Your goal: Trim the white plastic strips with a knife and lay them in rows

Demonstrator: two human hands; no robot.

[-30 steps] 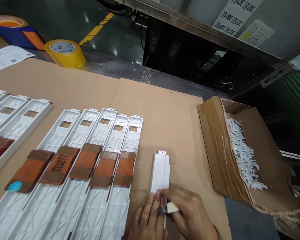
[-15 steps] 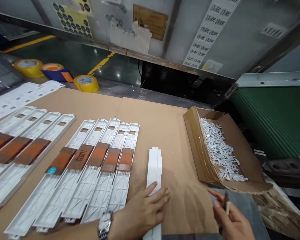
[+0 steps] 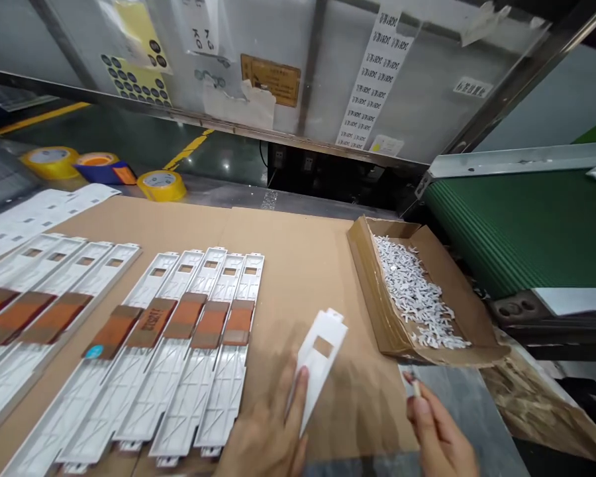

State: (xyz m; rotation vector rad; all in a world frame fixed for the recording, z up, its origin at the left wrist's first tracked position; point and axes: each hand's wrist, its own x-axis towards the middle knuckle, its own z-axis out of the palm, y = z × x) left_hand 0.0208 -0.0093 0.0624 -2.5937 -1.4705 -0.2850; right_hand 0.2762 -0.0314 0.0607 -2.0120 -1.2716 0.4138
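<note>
My left hand [image 3: 273, 424] grips a white plastic strip [image 3: 322, 361] with a rectangular hole near its far end. Two fingers lie along the strip's left side, and its near end is hidden by the hand. The strip is turned, its far end pointing to the upper right. Closed near the cardboard's right edge, my right hand [image 3: 440, 424] pinches a slim pale stick-like tool [image 3: 416, 387] with a dark tip; its exact kind does not show. To the left lie several white strips [image 3: 228, 391] side by side, crossed by brown-orange blocks [image 3: 238, 322].
An open cardboard box [image 3: 375, 318] of small white plastic pieces [image 3: 417, 291] stands right. Tape rolls [image 3: 161, 185] and printed sheets [image 3: 44, 212] lie at back left. A green conveyor belt [image 3: 536, 232] runs at right, and a grey panel [image 3: 312, 73] with labels spans the back.
The strip under my left hand has swung clockwise and now shows a rectangular hole. My left hand has shifted left and turned. The view has shifted slightly; my right hand still holds the tool.
</note>
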